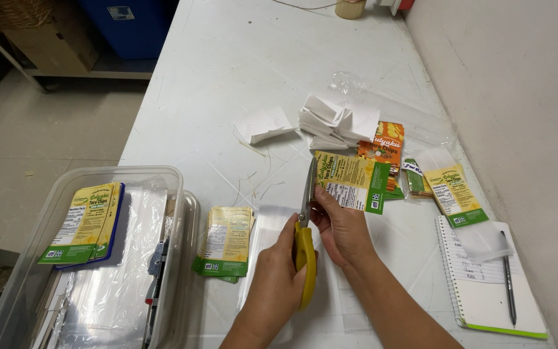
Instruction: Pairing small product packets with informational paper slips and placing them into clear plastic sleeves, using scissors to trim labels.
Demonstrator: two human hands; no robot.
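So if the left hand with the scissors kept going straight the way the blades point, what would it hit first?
The left hand points the yellow-handled scissors up the table. The blades already touch the yellow label sheet in the right hand. Beyond that, probably the pile of folded white papers, though depth is unclear.

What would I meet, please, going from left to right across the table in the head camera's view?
Clear plastic bin → stack of yellow-green labels → left hand on the yellow-handled scissors → right hand holding a label sheet → spiral notebook → pen.
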